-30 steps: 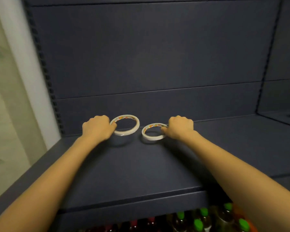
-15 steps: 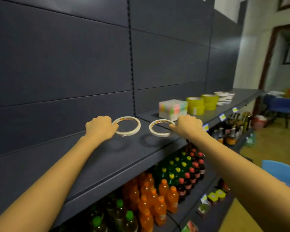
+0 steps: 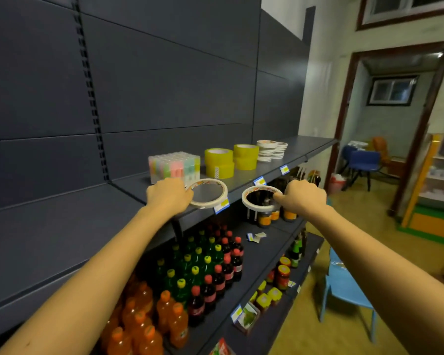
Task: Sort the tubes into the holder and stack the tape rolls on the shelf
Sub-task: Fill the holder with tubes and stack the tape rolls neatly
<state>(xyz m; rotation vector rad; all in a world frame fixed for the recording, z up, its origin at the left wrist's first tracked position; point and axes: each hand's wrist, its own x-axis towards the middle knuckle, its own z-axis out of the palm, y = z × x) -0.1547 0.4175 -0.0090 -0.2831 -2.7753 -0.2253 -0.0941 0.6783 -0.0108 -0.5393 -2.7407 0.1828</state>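
My left hand [image 3: 167, 194] grips a thin white tape roll [image 3: 217, 201] by its left rim, holding it flat over the front edge of the dark shelf [image 3: 300, 149]. My right hand [image 3: 304, 198] pinches a second thin white tape roll [image 3: 249, 203] by its right rim, out in the air in front of the shelf. Farther along the shelf stand two low stacks of the same thin white rolls [image 3: 271, 150], two stacks of yellow tape rolls [image 3: 231, 161], and a holder of pastel tubes [image 3: 174, 166].
Orange, green and dark soda bottles [image 3: 190, 285] fill the shelf below, with jars [image 3: 282, 275] farther right. A light blue chair [image 3: 344, 285] stands in the aisle at right. Blue chairs [image 3: 360, 161] and a doorway [image 3: 392, 103] lie beyond the shelf's end.
The view has swung right from the bare shelf section toward the stocked section. Both hands have carried their tape rolls rightward, off the shelf surface, and now hold them at its front edge.
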